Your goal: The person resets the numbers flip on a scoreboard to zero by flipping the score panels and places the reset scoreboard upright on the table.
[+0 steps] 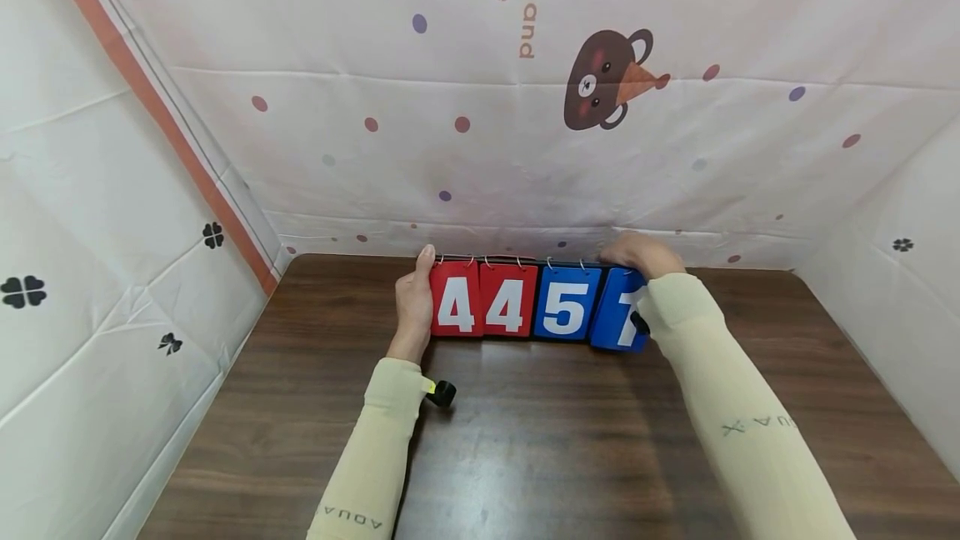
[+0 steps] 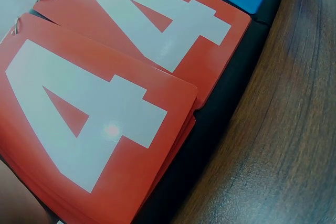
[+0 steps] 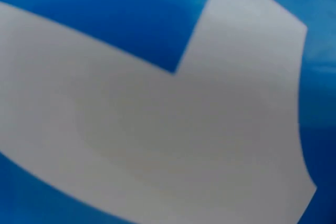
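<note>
A flip scoreboard (image 1: 508, 260) stands at the table's back edge. Two red cards, each with a white 4 (image 1: 455, 298), face me. Beside them are a blue 5 card (image 1: 566, 302) and a blue card (image 1: 609, 327) that appears to read 1, tilted and partly covered by the right sleeve. My left hand (image 1: 414, 307) grips the board's left end, thumb pointing up along its side and fingers hidden behind. Over the top right corner bends my right hand (image 1: 647, 255), its fingertips out of sight. In the right wrist view, a blue card's white numeral (image 3: 210, 129) fills the picture.
The brown wooden table (image 1: 510, 440) extends in front of the board. A white printed cloth (image 1: 510, 148) hangs right behind it, with more cloth at both sides. A small black wrist camera (image 1: 444, 394) hangs by the left cuff.
</note>
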`<state>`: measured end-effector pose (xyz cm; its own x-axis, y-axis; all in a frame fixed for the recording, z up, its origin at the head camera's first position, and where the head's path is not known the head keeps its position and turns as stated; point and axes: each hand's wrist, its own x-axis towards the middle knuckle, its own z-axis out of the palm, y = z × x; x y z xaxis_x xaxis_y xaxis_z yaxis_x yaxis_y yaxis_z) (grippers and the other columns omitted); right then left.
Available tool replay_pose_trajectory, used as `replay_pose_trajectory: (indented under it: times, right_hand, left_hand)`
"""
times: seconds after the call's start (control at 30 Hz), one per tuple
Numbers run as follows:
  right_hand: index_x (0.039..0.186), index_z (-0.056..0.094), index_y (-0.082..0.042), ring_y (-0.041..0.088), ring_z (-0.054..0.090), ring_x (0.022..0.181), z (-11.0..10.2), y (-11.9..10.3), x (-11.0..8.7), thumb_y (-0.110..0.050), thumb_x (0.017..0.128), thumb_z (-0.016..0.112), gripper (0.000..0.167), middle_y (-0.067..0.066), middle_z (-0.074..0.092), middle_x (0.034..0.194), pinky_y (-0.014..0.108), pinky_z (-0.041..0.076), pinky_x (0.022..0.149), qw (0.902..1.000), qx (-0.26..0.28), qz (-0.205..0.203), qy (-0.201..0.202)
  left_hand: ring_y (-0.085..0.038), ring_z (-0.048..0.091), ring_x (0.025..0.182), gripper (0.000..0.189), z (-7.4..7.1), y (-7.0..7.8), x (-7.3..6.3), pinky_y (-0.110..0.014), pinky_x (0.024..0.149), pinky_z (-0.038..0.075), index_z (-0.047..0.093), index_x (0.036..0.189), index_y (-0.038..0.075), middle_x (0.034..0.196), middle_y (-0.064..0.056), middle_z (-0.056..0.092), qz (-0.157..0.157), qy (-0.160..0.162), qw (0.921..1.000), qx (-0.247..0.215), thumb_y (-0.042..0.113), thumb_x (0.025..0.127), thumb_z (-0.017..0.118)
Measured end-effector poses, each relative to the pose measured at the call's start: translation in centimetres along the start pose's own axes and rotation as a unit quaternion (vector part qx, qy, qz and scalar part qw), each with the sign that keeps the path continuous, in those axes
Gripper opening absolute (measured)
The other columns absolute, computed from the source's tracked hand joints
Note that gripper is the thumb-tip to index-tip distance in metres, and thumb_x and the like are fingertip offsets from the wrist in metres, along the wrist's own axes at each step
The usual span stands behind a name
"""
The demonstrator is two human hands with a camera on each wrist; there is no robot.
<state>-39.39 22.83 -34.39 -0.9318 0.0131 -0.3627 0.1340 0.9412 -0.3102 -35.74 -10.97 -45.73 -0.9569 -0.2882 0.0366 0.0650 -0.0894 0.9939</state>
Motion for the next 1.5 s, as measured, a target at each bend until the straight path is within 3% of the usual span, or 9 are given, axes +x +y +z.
replay_pose_trajectory:
  times: [0.13,0.27,0.33,0.47,0.57,0.77,0.97,1.23,1.5]
  right_hand:
    - [0.113,0.065,0.016,0.038,0.062,0.092,0.5,0.0,0.1,-0.032,0.103,0.057,0.05,0.028,0.065,0.105,0.053,0.055,0.09,0.9983,0.005,-0.015,0.057]
    - [0.111,0.066,0.014,0.039,0.063,0.09,0.8,0.0,-0.1,-0.032,0.103,0.062,0.047,0.029,0.067,0.104,0.053,0.057,0.086,0.996,0.03,-0.004,0.084]
    - [0.104,0.067,0.011,0.037,0.062,0.085,0.8,0.0,-0.2,-0.03,0.103,0.061,0.042,0.025,0.065,0.095,0.05,0.057,0.08,0.9945,0.035,0.0,0.099]
    - [0.079,0.061,0.0,0.028,0.056,0.068,0.9,0.2,-0.2,-0.021,0.102,0.059,0.031,0.01,0.052,0.07,0.04,0.051,0.064,0.9897,0.043,0.002,0.137]
    - [0.068,0.053,-0.007,0.025,0.05,0.062,1.1,0.2,-0.2,-0.013,0.1,0.056,0.033,0.004,0.043,0.064,0.037,0.045,0.058,0.9861,0.044,0.006,0.16]
    - [0.078,0.055,-0.004,0.029,0.054,0.068,1.3,0.1,-0.1,-0.009,0.101,0.055,0.023,0.009,0.05,0.07,0.038,0.046,0.058,0.9775,0.043,0.003,0.207]
    - [0.086,0.058,-0.004,0.033,0.058,0.077,1.4,0.1,-0.3,-0.014,0.103,0.056,0.02,0.013,0.056,0.077,0.048,0.049,0.07,0.9667,0.043,-0.007,0.252]
    - [0.074,0.05,-0.007,0.029,0.052,0.064,1.6,0.5,-0.4,-0.012,0.102,0.053,0.029,0.007,0.045,0.064,0.037,0.037,0.055,0.9578,0.067,-0.021,0.279]
    - [0.081,0.052,-0.004,0.027,0.05,0.066,1.4,1.0,-0.3,-0.015,0.104,0.056,0.026,0.007,0.045,0.068,0.037,0.037,0.058,0.9533,0.118,-0.055,0.273]
  left_hand:
    - [-0.019,0.063,0.08,0.065,-0.1,-0.1,0.1,-0.034,0.074,0.05,0.053,0.064,0.015,0.078,-0.004,0.068,0.001,0.003,1.0,0.002,0.071,0.096,0.059]
    - [-0.019,0.063,0.079,0.065,-0.1,-0.1,0.1,-0.033,0.074,0.05,0.053,0.064,0.015,0.077,-0.003,0.068,0.0,0.002,1.0,0.003,0.072,0.096,0.06]
    - [-0.019,0.062,0.078,0.066,-0.1,-0.2,0.1,-0.034,0.073,0.049,0.052,0.063,0.015,0.075,-0.003,0.067,0.0,0.002,1.0,0.001,0.072,0.096,0.06]
    - [-0.02,0.062,0.078,0.066,-0.1,-0.2,0.1,-0.035,0.073,0.049,0.051,0.062,0.015,0.074,-0.004,0.067,0.0,0.002,1.0,0.0,0.072,0.096,0.06]
    - [-0.019,0.063,0.08,0.065,-0.1,-0.1,0.0,-0.035,0.075,0.049,0.052,0.064,0.015,0.077,-0.003,0.068,-0.001,0.0,1.0,0.003,0.071,0.096,0.06]
    - [-0.019,0.062,0.08,0.065,-0.1,-0.1,0.0,-0.034,0.075,0.049,0.052,0.064,0.015,0.078,-0.003,0.068,0.0,-0.004,1.0,0.001,0.07,0.097,0.059]
    - [-0.019,0.061,0.078,0.066,0.0,0.0,0.0,-0.034,0.073,0.049,0.05,0.062,0.015,0.075,-0.003,0.066,0.006,0.002,1.0,0.0,0.07,0.097,0.06]
    - [-0.02,0.063,0.082,0.065,0.0,-0.1,-0.1,-0.036,0.078,0.05,0.053,0.065,0.015,0.082,-0.005,0.069,-0.002,-0.003,1.0,0.002,0.071,0.096,0.06]
    - [-0.021,0.063,0.088,0.064,-0.1,-0.2,0.1,-0.038,0.083,0.051,0.053,0.069,0.014,0.09,-0.007,0.07,0.002,-0.006,1.0,0.004,0.072,0.096,0.06]
